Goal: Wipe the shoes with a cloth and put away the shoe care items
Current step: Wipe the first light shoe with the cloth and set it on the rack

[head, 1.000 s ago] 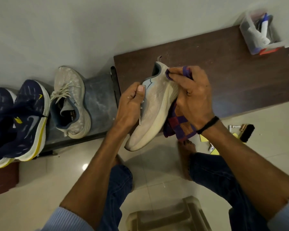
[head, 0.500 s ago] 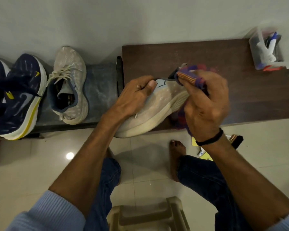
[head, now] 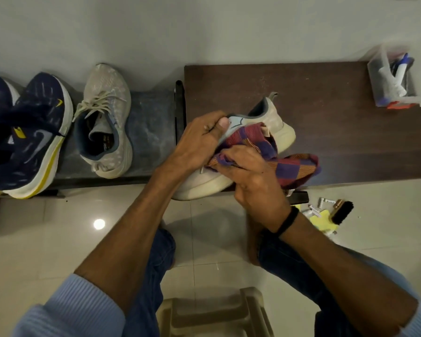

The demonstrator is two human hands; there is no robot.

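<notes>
Right grip [head: 253, 188] has slid off the heel end and down to the middle of the shoe [head: 275, 122] since half a second ago, dragging the cloth [head: 294, 169] with it, so the heel and its pull tab are showing again

That right grip is curled tight into a bunched bit of the checked cloth, pressing it on the shoe's side just above the sole, and the rest of the cloth trails off to the right onto the worktop [head: 326, 93]. Left grip [head: 199, 142] is closed round the shoe's opening, thumb flat on the pale blue patch. Shoe is on its side across the worktop's front edge, heel over the wood, toe out over the floor. Can't tell if it's actually resting on the wood

Its matching shoe [head: 105, 122] sits upright on the lower grey shelf to the left, navy shoes [head: 39, 132] beside that. On the floor by the right wrist, well apart from the shoe: a brush [head: 342, 211], small tubes [head: 314, 210] and something yellow [head: 322, 221]. Beige stool [head: 212, 312] is between the knees

Clear box [head: 374, 76] at the worktop's far right corner holds a white bottle and some blue-capped stuff, too blurry to tell more
</notes>
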